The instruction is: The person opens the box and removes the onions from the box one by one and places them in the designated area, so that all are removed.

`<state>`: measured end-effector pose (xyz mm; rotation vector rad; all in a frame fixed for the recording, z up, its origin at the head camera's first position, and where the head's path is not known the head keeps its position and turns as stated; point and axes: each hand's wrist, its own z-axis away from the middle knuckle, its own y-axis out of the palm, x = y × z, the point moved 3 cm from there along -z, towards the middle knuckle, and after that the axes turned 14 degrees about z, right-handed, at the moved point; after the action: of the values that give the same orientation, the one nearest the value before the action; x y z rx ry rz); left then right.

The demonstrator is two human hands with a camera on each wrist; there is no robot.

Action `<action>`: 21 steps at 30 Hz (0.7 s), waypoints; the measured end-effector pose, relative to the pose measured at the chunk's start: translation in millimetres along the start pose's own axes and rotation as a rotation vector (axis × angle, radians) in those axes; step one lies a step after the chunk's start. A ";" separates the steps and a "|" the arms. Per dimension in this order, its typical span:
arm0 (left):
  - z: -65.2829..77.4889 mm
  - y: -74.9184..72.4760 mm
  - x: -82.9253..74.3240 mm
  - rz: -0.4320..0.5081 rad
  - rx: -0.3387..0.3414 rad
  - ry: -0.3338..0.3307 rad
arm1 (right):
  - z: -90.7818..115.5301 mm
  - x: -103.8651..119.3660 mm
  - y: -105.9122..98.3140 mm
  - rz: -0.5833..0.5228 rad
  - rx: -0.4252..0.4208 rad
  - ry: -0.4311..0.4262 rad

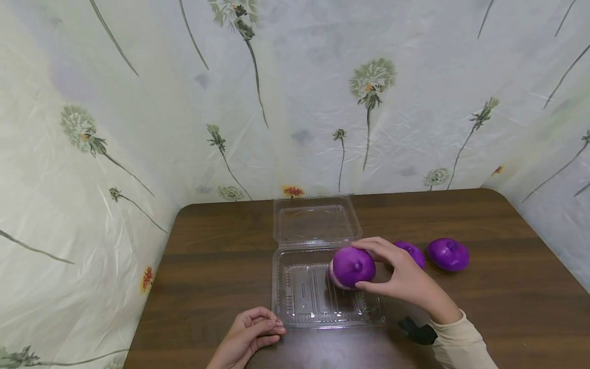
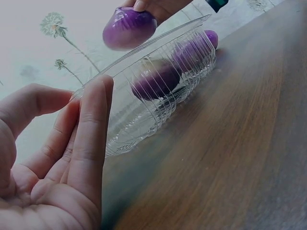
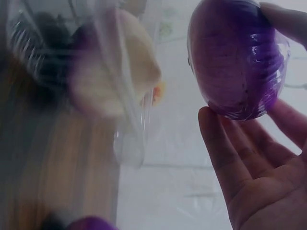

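Observation:
My right hand (image 1: 405,271) grips a purple turnip (image 1: 354,266) between thumb and fingers above the right part of an open clear plastic clamshell box (image 1: 299,318). In the left wrist view this held turnip (image 2: 128,31) hangs just over the box's rim (image 2: 144,45). Through the wall shows another turnip (image 2: 156,81), pale end up, apparently inside the box; in the head view the held one mostly hides it. My left hand (image 1: 253,333) pinches the box's near left corner, thumb and fingertips meeting on the rim.
Two more purple turnips lie on the brown wooden table (image 1: 207,266) right of the box: one (image 1: 410,252) partly behind my right hand, the other (image 1: 448,254) farther right. The box's lid (image 1: 318,220) lies folded back toward the flower-patterned curtain (image 1: 304,102).

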<state>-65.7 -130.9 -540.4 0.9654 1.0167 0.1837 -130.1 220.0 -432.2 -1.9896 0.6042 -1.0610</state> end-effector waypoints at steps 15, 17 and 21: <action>-0.7 0.2 0.4 -0.004 0.025 0.012 | 39.6 -28.6 -20.5 -0.050 -0.128 0.096; -0.8 0.2 0.6 -0.004 0.027 0.013 | 43.8 -31.1 -21.1 -0.052 -0.133 0.117; -0.8 0.0 1.2 0.000 0.043 0.020 | 51.2 -34.6 -22.9 -0.061 -0.124 0.153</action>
<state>-65.7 -129.7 -541.3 1.0045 1.0424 0.1723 -104.5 278.8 -447.2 -2.0574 0.7097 -1.2484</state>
